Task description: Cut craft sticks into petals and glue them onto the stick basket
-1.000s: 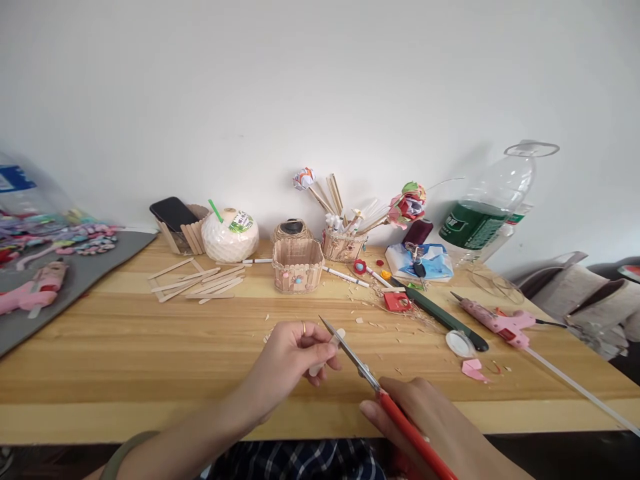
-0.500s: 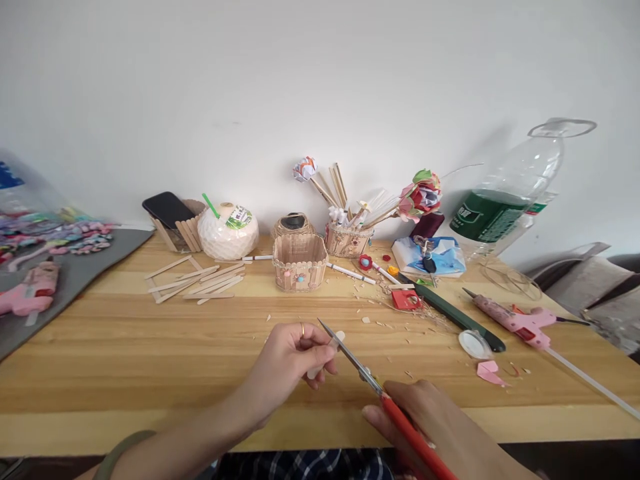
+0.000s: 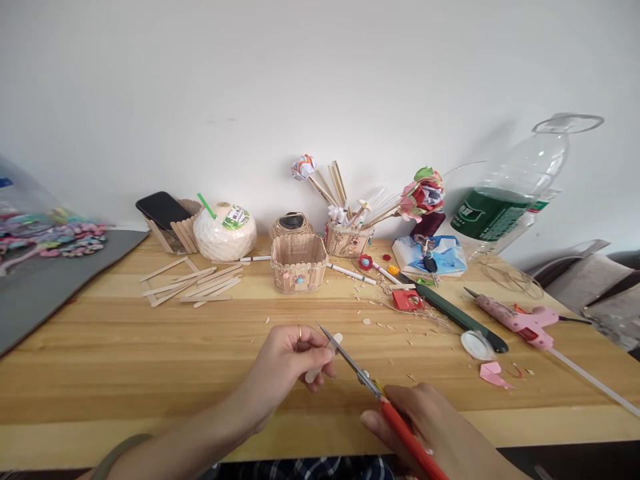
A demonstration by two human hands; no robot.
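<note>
Pinched between the thumb and fingers of my left hand [image 3: 295, 357] is a small pale strip with rounded ends [image 3: 316, 373]. What it is made of I cannot tell. My right hand [image 3: 425, 420] grips a pair of scissors [image 3: 363, 377] with red handles, pointing up and to the left. The blades lie against the strip's upper end, close to my left fingertips, and look nearly closed. Beyond my hands stands a small basket [image 3: 299, 275] made of wooden sticks, trimmed with braid and coloured beads.
Loose craft sticks [image 3: 200, 285] lie at left, near a white coconut [image 3: 225, 233] and a phone [image 3: 163, 210] in a stick holder. At right are a green cutter [image 3: 450, 310], a pink glue gun [image 3: 525, 320] and a large bottle [image 3: 493, 213]. Wood scraps litter the table [image 3: 150, 373].
My hands, the strip and the scissors have hardly moved; the view has shifted slightly. A second pink glue gun at the far left edge is no longer in view.
</note>
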